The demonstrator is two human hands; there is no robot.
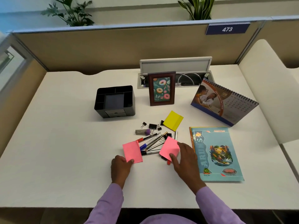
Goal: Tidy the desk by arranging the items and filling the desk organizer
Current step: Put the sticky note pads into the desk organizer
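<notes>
Two hands gather pink notes at the bench's lower centre.
Left hand (pixel 121 165) pinches one pink pad (pixel 132 152), right hand (pixel 182 156) the other (pixel 169 148); stack squarely before reaching the empty organizer (pixel 115 101), upper left.

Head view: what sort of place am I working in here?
Most likely an office cubicle: a white desk enclosed by beige partition panels, a blue number plate reading 473 on the top rail, and a flip-up cable port set into the desktop.

Matt white desk (pixel 64 143), glossy notebook (pixel 216 152)
</notes>
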